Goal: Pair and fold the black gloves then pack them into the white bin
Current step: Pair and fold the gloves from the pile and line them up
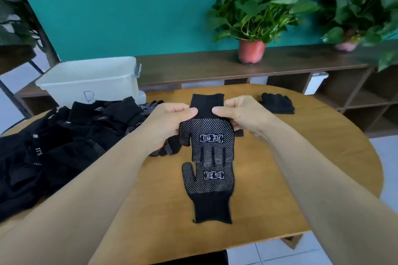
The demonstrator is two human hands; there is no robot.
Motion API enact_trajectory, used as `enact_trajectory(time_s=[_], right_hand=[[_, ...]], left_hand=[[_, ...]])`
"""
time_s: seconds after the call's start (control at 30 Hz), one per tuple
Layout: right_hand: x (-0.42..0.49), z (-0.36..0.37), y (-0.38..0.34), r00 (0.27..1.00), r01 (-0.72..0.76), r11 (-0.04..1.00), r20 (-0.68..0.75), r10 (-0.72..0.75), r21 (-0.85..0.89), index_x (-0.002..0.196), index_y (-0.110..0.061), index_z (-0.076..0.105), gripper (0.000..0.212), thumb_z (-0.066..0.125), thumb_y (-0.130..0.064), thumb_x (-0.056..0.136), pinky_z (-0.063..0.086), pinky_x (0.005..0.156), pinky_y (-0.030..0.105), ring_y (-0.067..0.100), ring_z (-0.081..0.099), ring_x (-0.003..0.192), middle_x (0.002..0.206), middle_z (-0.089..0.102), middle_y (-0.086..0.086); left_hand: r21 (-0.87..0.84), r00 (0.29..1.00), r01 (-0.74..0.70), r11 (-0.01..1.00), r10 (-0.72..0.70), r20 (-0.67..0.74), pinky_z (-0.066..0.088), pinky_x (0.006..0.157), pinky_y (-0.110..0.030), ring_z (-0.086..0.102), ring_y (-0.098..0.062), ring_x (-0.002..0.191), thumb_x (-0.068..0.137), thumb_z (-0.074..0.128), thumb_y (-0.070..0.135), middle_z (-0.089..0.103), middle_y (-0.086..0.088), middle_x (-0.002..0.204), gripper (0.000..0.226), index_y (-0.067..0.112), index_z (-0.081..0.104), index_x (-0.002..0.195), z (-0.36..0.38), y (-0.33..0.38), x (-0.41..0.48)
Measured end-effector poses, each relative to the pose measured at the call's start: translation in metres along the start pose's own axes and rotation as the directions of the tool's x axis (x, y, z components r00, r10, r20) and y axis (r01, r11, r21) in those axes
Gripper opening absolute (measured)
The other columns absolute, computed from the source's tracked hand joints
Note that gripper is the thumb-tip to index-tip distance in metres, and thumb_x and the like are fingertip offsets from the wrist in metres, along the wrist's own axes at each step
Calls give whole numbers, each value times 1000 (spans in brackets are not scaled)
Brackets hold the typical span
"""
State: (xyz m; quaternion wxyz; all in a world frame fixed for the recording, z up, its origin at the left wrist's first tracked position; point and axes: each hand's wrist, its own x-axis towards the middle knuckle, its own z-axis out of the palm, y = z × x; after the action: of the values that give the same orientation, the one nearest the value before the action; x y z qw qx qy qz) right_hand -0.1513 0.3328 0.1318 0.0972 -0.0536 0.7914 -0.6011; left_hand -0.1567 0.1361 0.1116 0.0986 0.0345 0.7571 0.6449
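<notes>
1. Teal wall at the back, fronted by a low wooden shelf (193, 66) carrying two potted plants (256, 17) (361, 6).
2. Past the far left edge of the round wooden worktop (301, 157): the white bin (90, 79), open-topped, marked with a blue letter on its front wall, standing just behind the heap; cannot tell whether on the worktop or on the shelf.
3. Spread over the left side of the worktop, out to its left edge: a loose heap of black gloves (53, 135), some showing white dots.
4. Left grip (170, 122), right of the heap, clamped on the left side of a held glove (206, 135) at the cuff, thumb on top. Under the same palm, the dotted fingers of another glove (165, 150), touching the worktop.
5. Held glove at mid worktop, dotted palm up, white logo showing, cuff toward the far edge, fingers toward the near edge.
6. Just below it, flat on the worktop: a second glove (209, 189), dotted side up, cuff toward the near edge, thumb on the left, fingertips tucked under those of the held one.
7. Right grip (237, 114) clamped on the right side of the same cuff, thumb on top, facing the left thumb.
8. Near the far right edge of the worktop, well apart from both grips: a small folded bundle of black gloves (277, 103).
</notes>
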Motion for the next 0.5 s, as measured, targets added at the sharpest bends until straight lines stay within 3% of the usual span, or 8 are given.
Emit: enact_trajectory(time_s=[0.13, 0.23, 0.33, 0.43, 0.5], right_hand=[[33, -8, 6, 999, 0, 1000, -43, -1, -15, 62, -15, 58, 33, 64, -14, 94, 52, 56, 18, 5, 61, 53, 60, 66, -5], [45, -12, 18, 998, 3, 1000, -57, -5, -31, 59, -15, 54, 36, 65, -16, 94, 49, 58, 22, 8, 57, 54, 59, 64, -4], [41, -8, 41, 998, -47, 998, -42, 45, -48, 55, -15, 51, 41, 65, -15, 93, 44, 55, 20, 5, 52, 50, 53, 59, -7], [33, -2, 66, 999, -45, 995, -26, 43, -91, 64, -8, 46, 37, 68, -20, 92, 34, 60, 27, 18, 40, 58, 62, 44, 8], [27, 0, 73, 999, -30, 995, -23, 28, -93, 67, -8, 48, 35, 69, -22, 91, 32, 61, 30, 19, 36, 62, 67, 41, 9]], left_hand=[[6, 1000, -11, 1000, 11, -8, 56, 84, -32, 70, -29, 96, 96, 62, 21, 73, -17, 104, 19, 7, 73, 101, 1, -2, 36], [36, 1000, -28, 999, 28, 2, 52, 97, -47, 67, -39, 103, 96, 63, 25, 74, -17, 101, 20, 9, 75, 97, 0, -12, 50], [116, 997, -37, 993, 30, 66, 49, 99, -56, 67, -43, 98, 94, 65, 36, 74, -14, 97, 27, 10, 74, 92, 1, -36, 48], [172, 994, -39, 984, 20, 111, 47, 87, -46, 56, -29, 79, 80, 69, 57, 66, -11, 88, 55, 3, 66, 87, 3, -57, 40], [181, 991, -69, 981, 47, 122, 40, 79, -40, 49, -23, 77, 78, 67, 57, 56, -10, 81, 61, -3, 59, 84, 5, -63, 33]])
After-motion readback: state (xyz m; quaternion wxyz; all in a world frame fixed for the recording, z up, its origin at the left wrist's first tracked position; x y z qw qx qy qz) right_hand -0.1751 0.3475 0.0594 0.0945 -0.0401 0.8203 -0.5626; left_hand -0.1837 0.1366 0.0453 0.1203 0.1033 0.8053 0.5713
